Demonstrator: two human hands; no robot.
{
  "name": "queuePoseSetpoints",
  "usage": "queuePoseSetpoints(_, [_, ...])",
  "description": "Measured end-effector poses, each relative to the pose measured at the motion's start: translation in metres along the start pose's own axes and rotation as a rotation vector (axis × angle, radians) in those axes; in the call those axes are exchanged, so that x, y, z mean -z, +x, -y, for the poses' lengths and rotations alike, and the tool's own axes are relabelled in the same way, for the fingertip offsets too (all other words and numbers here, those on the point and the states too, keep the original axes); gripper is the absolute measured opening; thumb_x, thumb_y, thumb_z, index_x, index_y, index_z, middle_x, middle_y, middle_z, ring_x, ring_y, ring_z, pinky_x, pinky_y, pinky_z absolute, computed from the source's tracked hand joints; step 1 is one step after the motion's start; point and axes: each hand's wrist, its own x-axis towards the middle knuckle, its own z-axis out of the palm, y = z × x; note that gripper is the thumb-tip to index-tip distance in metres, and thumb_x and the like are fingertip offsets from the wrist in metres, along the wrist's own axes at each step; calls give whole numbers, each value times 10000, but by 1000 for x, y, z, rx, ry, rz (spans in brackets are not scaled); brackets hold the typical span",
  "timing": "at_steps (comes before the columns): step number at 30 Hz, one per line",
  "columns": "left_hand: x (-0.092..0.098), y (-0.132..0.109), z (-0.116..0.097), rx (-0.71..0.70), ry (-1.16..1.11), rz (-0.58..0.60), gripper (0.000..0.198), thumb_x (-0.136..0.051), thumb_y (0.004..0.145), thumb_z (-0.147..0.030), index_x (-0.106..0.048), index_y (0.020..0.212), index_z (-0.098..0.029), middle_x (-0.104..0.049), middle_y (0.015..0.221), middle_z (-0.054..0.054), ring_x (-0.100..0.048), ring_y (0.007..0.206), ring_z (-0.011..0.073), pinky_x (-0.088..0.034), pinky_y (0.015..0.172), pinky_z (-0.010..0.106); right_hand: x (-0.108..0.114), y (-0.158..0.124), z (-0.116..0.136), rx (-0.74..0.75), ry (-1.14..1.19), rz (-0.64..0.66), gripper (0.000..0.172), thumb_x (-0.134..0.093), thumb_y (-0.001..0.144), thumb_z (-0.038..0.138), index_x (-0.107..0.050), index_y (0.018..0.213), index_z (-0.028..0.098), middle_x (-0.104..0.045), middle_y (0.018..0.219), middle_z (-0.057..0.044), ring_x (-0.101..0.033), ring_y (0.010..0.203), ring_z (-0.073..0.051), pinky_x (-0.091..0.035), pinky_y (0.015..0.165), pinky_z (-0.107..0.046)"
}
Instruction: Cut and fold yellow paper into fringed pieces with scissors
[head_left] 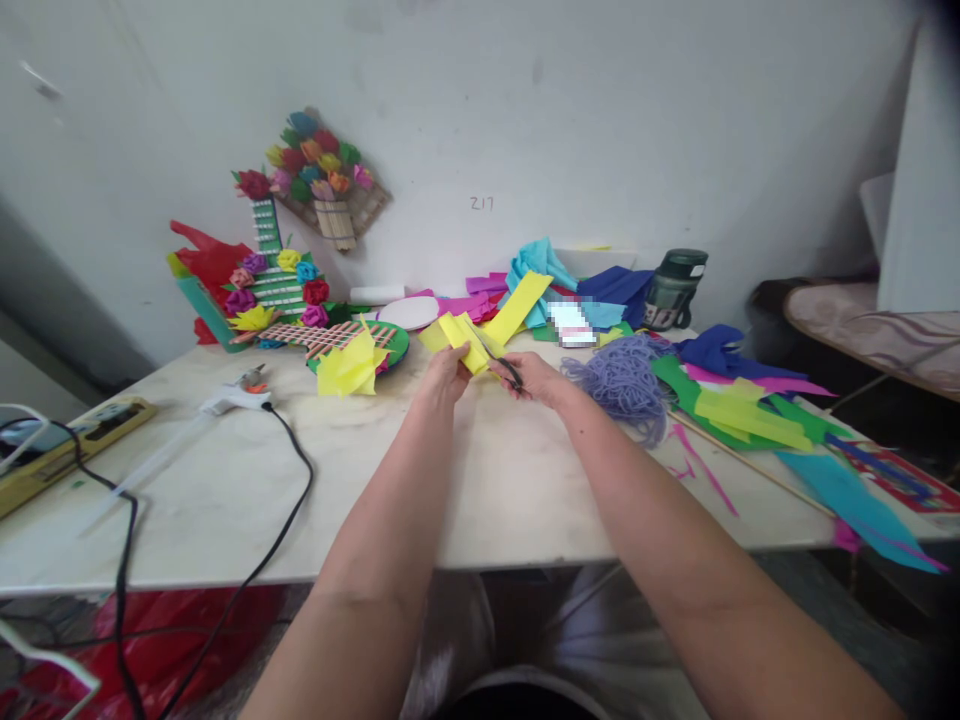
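Observation:
My left hand [450, 370] pinches a folded piece of yellow crepe paper [459, 334] near the middle of the table. In my right hand [534, 377] is a pair of scissors [510, 372] with dark handles, its blades lying across the right part of the yellow paper. Whether the blades are parted is too small to tell. Just behind, a longer yellow strip [527, 300] slants up to the right. To the left, a crumpled yellow paper piece [349, 365] rests on a green craft guitar [285, 315] decorated with paper flowers.
A white glue gun [238, 393] with a black cord and a yellow power strip [79, 445] occupy the left. Purple yarn [626, 385], a dark bottle [675, 290] and coloured paper sheets [750, 405] lie right. A paper-flower bouquet [322, 175] hangs on the wall.

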Motion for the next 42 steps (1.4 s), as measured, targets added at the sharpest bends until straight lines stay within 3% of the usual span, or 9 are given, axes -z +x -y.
queuePoseSetpoints(11, [4,-1,0,-4,13,62,271,-455,726,-18,-567,942,-135,-631,732,39,-608,640,138,-501,687,263,1,-1,0,15,18,24,266,-599,715,397,-537,741,139,-490,473,50,-444,325,-54,-239,245,-156])
queuePoseSetpoints(19, [5,-1,-2,25,-11,14,223,-483,704,-60,-561,906,-111,-631,732,53,-607,632,147,-500,638,259,2,0,-2,4,1,33,241,-580,735,373,-515,677,148,-494,465,48,-440,318,-47,-228,247,-160])
queuePoseSetpoints(24, [7,4,0,-30,-40,25,162,-527,737,-121,-563,894,-131,-639,753,49,-619,697,164,-503,708,290,1,-1,0,-6,-22,58,231,-588,730,356,-510,662,150,-487,456,48,-434,320,-47,-226,252,-158])
queuePoseSetpoints(31, [13,12,4,-135,-11,3,161,-539,725,-64,-568,870,-128,-630,716,36,-617,691,157,-484,776,319,2,-2,-1,10,6,89,278,-599,716,394,-486,640,152,-497,461,41,-433,315,-50,-239,249,-157])
queuePoseSetpoints(42, [8,7,9,-111,35,73,147,-554,712,-75,-574,849,-124,-624,665,31,-611,637,144,-494,733,301,5,-3,0,27,2,83,342,-565,725,477,-488,652,151,-525,487,24,-474,341,-63,-270,258,-153])
